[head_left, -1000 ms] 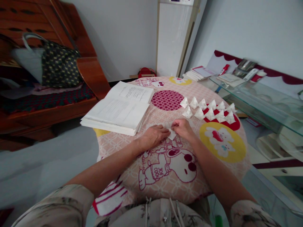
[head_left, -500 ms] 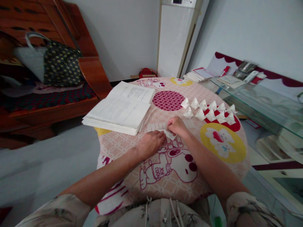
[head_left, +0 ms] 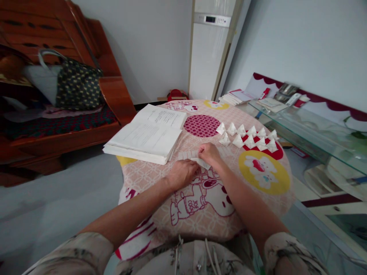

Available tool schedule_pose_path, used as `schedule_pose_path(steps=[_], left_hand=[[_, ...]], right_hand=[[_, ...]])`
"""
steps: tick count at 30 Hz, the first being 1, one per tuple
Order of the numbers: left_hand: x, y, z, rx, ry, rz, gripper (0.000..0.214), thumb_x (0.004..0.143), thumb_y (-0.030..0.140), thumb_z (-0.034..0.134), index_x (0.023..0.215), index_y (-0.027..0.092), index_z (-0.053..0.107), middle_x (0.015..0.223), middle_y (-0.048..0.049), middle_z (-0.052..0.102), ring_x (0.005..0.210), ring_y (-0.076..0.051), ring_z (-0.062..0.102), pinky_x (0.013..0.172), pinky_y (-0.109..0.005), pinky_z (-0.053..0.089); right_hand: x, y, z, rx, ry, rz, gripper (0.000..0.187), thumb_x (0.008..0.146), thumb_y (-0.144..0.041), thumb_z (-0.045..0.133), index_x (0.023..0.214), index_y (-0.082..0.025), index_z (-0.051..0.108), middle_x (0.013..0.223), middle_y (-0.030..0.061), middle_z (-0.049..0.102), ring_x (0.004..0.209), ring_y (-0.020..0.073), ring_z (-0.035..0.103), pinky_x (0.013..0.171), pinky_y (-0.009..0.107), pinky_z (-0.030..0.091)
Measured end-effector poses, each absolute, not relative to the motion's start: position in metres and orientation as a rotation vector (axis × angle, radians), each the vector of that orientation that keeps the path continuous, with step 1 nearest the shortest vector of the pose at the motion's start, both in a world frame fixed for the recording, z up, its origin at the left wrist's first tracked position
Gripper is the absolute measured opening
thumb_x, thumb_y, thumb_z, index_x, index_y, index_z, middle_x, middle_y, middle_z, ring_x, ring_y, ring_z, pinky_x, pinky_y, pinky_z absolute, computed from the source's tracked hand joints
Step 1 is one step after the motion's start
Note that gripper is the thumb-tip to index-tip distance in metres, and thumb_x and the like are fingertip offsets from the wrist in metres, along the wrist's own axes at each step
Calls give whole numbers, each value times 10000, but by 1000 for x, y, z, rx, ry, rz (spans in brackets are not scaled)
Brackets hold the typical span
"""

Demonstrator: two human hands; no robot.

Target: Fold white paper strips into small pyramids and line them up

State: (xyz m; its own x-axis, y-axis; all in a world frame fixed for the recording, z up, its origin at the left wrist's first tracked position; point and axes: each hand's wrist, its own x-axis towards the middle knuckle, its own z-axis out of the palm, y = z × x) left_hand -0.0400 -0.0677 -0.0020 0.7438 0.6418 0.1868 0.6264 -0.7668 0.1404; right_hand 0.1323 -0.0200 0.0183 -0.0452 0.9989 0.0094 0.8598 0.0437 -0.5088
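A small folded piece of white paper (head_left: 203, 164) lies on the tablecloth between my hands. My left hand (head_left: 183, 173) grips its left end, fingers pressed together. Curled at the far right edge of the paper is my right hand (head_left: 210, 153), its fingertips closed against it and partly hidden. To the right, several folded white paper shapes (head_left: 237, 141) with pointed tops stand in two rows. An open thick book (head_left: 143, 133) with printed pages lies on the left of the table.
The round table wears a patterned cloth (head_left: 160, 198). Close on the right is a glass-topped cabinet (head_left: 315, 141) with stacked papers (head_left: 233, 97) and cups. A wooden bench (head_left: 114, 95) holding a dark patterned bag (head_left: 78, 84) stands at left. Behind is a tall white appliance (head_left: 208, 57).
The view has tilted up slightly and shifted. Both hands stay at the paper; my right hand has moved slightly, and more of the paper's right part shows.
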Motion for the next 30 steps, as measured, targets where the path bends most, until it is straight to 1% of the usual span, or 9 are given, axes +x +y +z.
schedule_pose_path(steps=[4, 7, 11, 13, 17, 20, 24, 27, 30], left_hand=[[-42, -65, -5, 2813, 1053, 481, 248, 894, 120, 575, 1038, 183, 767, 985, -85, 781, 940, -223, 721, 849, -314, 548], [-42, -58, -7, 2738, 1130, 521, 265, 874, 114, 559, 998, 179, 784, 947, -84, 780, 916, -221, 717, 826, -308, 544], [-40, -38, -8, 2579, 1278, 689, 287, 874, 114, 525, 1006, 153, 777, 989, -92, 765, 925, -200, 702, 849, -300, 543], [-39, -28, -8, 2548, 1298, 698, 256, 872, 143, 552, 988, 145, 780, 998, -100, 757, 935, -203, 694, 868, -309, 544], [-37, -17, -5, 2501, 1148, 688, 243, 874, 184, 585, 997, 151, 792, 1018, -97, 766, 969, -206, 687, 923, -320, 523], [-34, -15, 1, 2373, 1033, 687, 245, 872, 229, 594, 989, 153, 796, 972, -76, 777, 892, -193, 679, 855, -294, 510], [-25, -16, 11, 2161, 893, 659, 198, 803, 233, 624, 844, 134, 790, 780, -39, 746, 724, -157, 624, 700, -247, 463], [-19, -18, 13, 2049, 890, 683, 154, 737, 217, 635, 740, 133, 764, 662, -8, 683, 647, -136, 561, 631, -235, 418], [-16, -21, 11, 1973, 887, 731, 144, 709, 205, 622, 698, 124, 740, 627, 3, 639, 621, -122, 521, 602, -229, 388]], right_hand=[[154, -32, 14, -1800, -2181, 269, 151, 784, -73, 656, 848, -145, 772, 959, 124, 768, 940, 223, 671, 857, 291, 472], [162, -37, 13, -1796, -2270, 169, 190, 801, -67, 636, 922, -128, 768, 1057, 161, 753, 1006, 243, 653, 878, 304, 461], [163, -35, 20, -1833, -2239, 330, 165, 726, -78, 689, 852, -150, 768, 859, 84, 755, 808, 206, 651, 739, 282, 450], [165, -34, 24, -1862, -2174, 474, 89, 666, -95, 741, 732, -155, 742, 697, 31, 703, 670, 176, 607, 639, 270, 416], [174, -40, 23, -1831, -1950, 765, 103, 583, -120, 760, 599, -165, 669, 525, -41, 585, 535, 126, 510, 549, 248, 357], [182, -51, 13, -1723, -1732, 925, 83, 589, -203, 723, 609, -172, 648, 505, -66, 539, 497, 104, 456, 505, 228, 322], [185, -63, -1, -1489, -1507, 1077, 186, 586, -307, 727, 700, -174, 664, 595, -50, 606, 555, 117, 519, 529, 219, 376], [182, -68, -6, -1407, -1409, 1110, 213, 594, -323, 740, 719, -169, 664, 630, -31, 638, 577, 126, 545, 558, 232, 412], [179, -70, -6, -1407, -1437, 1060, 207, 636, -348, 725, 719, -164, 679, 607, -37, 619, 556, 119, 513, 537, 229, 376]])
